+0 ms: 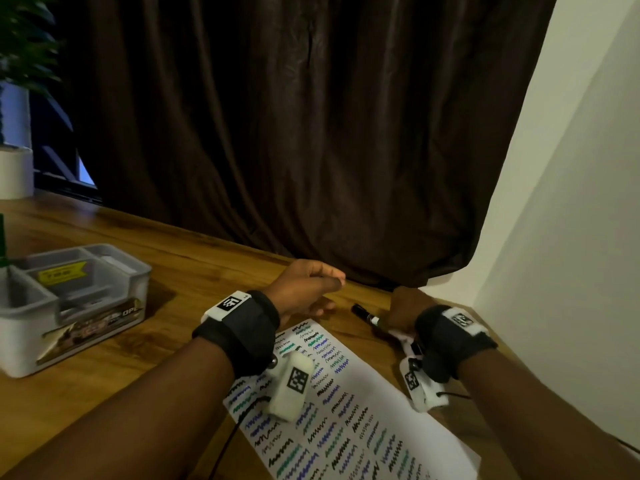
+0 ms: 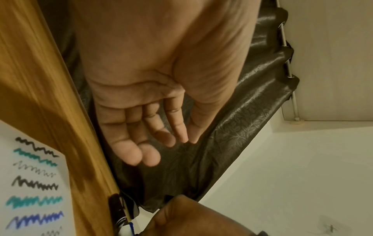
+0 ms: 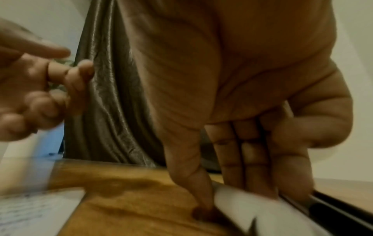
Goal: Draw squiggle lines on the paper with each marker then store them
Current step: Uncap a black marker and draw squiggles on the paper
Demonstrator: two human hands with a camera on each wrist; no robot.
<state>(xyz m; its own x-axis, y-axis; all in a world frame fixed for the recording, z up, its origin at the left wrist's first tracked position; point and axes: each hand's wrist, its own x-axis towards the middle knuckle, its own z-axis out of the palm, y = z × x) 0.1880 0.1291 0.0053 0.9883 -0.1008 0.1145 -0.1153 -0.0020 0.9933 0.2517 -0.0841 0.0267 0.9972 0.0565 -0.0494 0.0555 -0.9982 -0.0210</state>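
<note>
Two hands are out over the wooden table (image 1: 194, 268), each wrist wrapped in a black band carrying white tagged blocks. The left hand (image 1: 304, 285) hovers above the far end of the paper, fingers loosely extended and relaxed with the thumb near the index tip, holding nothing; the left wrist view shows its bare palm and all four fingers (image 2: 129, 150) slack over the table edge. The right hand (image 1: 403, 308) is lowered to the tabletop to the right of the sheet, thumb and fingers closing around one marker (image 1: 363, 314), whose black cap end sticks out to the left while its white barrel disappears under the fingers. In the right wrist view the thumb tip presses the wood beside that white barrel, though the picture is blurred. One sheet of paper (image 1: 381, 386) lies between the forearms, covered in several columns of short squiggles in black, grey, teal and blue, too many and too small to count. One grey compartmented organiser box (image 1: 104, 306) sits well apart at the left, with a yellow label inside. A dark brown curtain (image 1: 294, 133) hangs behind the table, a white wall (image 1: 571, 202) stands to the right, and one potted plant (image 1: 20, 39) shows at the far left.
</note>
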